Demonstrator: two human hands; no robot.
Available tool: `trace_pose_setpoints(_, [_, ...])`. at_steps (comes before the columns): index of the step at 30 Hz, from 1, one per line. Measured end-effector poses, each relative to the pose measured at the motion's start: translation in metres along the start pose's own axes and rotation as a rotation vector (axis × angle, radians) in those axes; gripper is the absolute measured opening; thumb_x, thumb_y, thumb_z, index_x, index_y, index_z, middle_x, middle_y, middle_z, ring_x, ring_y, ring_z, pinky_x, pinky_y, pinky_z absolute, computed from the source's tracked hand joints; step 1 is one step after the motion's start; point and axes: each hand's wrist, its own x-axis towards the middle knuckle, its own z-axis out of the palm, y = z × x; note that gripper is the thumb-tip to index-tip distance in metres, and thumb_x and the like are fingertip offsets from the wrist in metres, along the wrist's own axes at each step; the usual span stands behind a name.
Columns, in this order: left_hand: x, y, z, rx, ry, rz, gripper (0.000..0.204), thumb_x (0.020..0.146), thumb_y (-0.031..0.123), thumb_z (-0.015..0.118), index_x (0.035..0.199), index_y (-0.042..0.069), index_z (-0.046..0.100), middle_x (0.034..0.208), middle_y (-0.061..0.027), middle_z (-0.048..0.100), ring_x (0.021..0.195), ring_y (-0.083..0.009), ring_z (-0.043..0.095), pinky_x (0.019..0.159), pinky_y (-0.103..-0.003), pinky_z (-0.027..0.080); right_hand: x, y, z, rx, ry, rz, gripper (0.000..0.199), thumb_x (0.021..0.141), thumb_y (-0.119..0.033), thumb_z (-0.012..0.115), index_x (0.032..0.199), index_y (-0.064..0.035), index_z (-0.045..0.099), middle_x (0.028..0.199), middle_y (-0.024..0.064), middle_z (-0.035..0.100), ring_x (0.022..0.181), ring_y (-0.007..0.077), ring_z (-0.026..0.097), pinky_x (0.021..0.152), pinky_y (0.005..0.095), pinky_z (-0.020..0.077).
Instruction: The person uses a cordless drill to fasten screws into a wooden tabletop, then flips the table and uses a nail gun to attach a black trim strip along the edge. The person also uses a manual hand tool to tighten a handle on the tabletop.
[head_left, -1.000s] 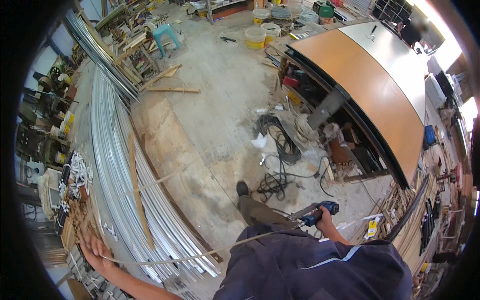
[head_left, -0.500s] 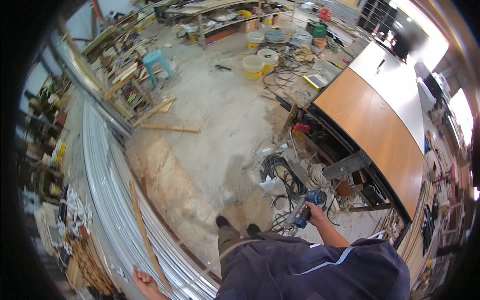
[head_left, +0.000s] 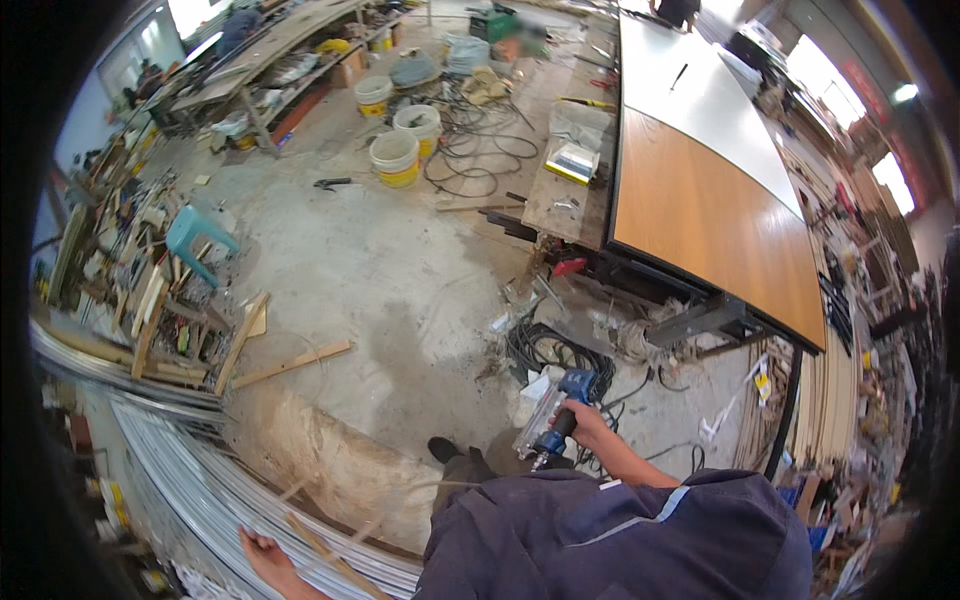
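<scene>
My right hand is wrapped round the black grip of a blue air nail gun, held out at waist height. Its silvery magazine slants down toward my feet, and a metal fitting shows at the end of the handle. My left hand hangs out low on the left with its fingers loosely bent and apart, holding nothing. Beneath it lie long silvery metal profiles, with a thin wooden strip across them. Whether the hand touches the profiles I cannot tell.
On the right stands a worktable with a wood-grain panel and a white panel. Black cable lies coiled by its legs. Several buckets, a blue stool and wood strips stand or lie farther off.
My view has swung to the right, so the bench and buckets sit farther left. The nail gun stays in my right hand, turned a little; my left hand remains low on the left.
</scene>
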Motion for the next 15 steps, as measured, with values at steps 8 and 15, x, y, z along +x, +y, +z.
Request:
trace_pose_setpoints(8, [0.068,0.085,0.351,0.207,-0.634,0.454,0.031,0.106,0.013,0.054,0.134,-0.001,0.057,0.096,-0.004,0.063,0.073,-0.0093,0.051,0.065,-0.026,0.045,0.028,0.0,0.099,0.189,0.036,-0.04,0.02,0.099,-0.014,0.057,0.11,0.0022,0.055,0.097,0.0172,0.062,0.092,0.0378,0.066,0.088,0.0581,0.0566])
trace_pose_setpoints(15, [0.047,0.095,0.523,0.559,-0.774,0.898,0.028,0.108,0.015,0.049,0.128,-0.001,0.062,0.113,-0.0082,0.068,0.082,-0.0123,0.055,0.077,-0.029,0.049,0.116,-0.033,0.189,0.328,-0.015,0.004,0.017,0.097,-0.012,0.056,0.105,0.0033,0.055,0.096,0.0197,0.062,0.094,0.0377,0.064,0.093,0.0548,0.0523])
